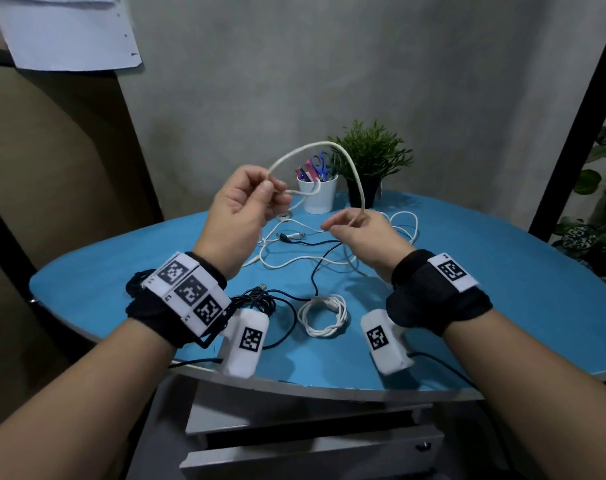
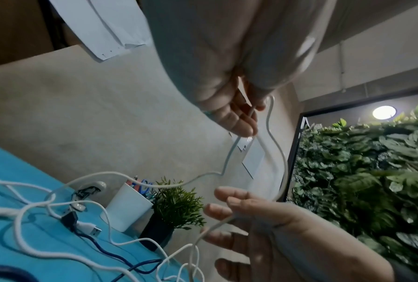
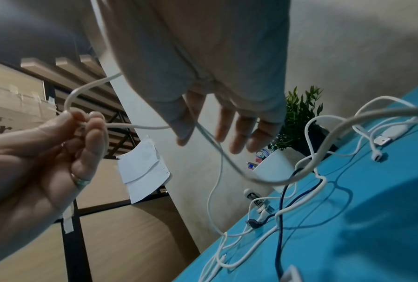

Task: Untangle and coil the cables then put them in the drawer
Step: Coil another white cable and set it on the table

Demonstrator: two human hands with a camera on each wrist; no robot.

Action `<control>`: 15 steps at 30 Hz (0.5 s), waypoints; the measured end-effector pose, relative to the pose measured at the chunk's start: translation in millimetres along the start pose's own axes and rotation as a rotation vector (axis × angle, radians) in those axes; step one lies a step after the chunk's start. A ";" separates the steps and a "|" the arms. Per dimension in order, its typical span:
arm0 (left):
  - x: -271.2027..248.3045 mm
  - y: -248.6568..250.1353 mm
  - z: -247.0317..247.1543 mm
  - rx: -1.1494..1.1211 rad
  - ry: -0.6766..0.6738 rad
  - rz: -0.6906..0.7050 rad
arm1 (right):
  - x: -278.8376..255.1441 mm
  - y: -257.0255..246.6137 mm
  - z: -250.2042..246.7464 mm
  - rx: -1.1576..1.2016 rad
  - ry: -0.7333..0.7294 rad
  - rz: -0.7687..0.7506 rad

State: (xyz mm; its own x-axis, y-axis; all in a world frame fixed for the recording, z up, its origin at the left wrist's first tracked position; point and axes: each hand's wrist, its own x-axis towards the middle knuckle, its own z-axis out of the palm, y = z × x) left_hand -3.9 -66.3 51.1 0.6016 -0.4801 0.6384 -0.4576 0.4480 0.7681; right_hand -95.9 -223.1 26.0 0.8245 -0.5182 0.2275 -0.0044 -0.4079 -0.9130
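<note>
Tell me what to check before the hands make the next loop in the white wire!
1. Left hand pinches the white cable: ok.
2. Right hand guides it, fingers loose: ok.
3. Loop arches freely between both hands: ok.
4. Rest of the cable free from the dark cable on the table: not ok, they cross.
5. Drawer open: cannot tell.
6. One white coil done: ok.

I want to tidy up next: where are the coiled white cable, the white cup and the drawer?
coiled white cable (image 1: 324, 316): head view, on its bundled loops.
white cup (image 1: 318, 197): head view, on its front wall.
drawer (image 1: 312, 457): head view, on its grey front.
</note>
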 end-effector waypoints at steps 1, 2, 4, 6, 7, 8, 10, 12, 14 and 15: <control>3.2 1.4 -1.9 -0.050 0.049 0.000 | 1.1 3.4 -0.8 -0.012 0.012 0.012; 6.7 3.0 -4.0 -0.113 0.100 0.000 | 2.0 6.8 -2.4 -0.038 0.027 0.024; 14.6 5.5 -10.3 -0.236 0.208 0.008 | 3.4 15.3 -8.1 -0.093 0.043 0.048; 21.1 6.4 -16.8 -0.255 0.305 -0.006 | 2.5 21.4 -14.4 -0.093 0.057 0.065; 23.3 5.4 -18.8 -0.217 0.345 -0.043 | 2.3 23.7 -17.8 -0.043 0.060 0.068; 24.4 3.3 -20.7 -0.162 0.375 -0.105 | 0.6 23.8 -20.6 0.036 0.053 0.079; 24.7 -6.1 -25.3 -0.020 0.397 -0.280 | -2.9 19.9 -24.6 0.229 0.027 0.114; 22.2 -18.0 -30.4 0.158 0.329 -0.441 | -8.3 10.5 -28.2 0.411 -0.011 0.137; 17.7 -22.0 -32.6 0.468 0.176 -0.556 | -11.6 1.6 -31.7 0.504 -0.035 0.129; 14.4 -21.0 -31.4 0.636 0.072 -0.589 | -12.5 -1.8 -32.6 0.522 -0.036 0.116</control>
State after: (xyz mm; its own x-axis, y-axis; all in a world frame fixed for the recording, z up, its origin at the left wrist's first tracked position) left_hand 34.9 -59.0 42.6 0.8854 -0.4431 0.1404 -0.3252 -0.3748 0.8682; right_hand -124.7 -240.4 35.8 0.8543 -0.5077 0.1115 0.1774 0.0832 -0.9806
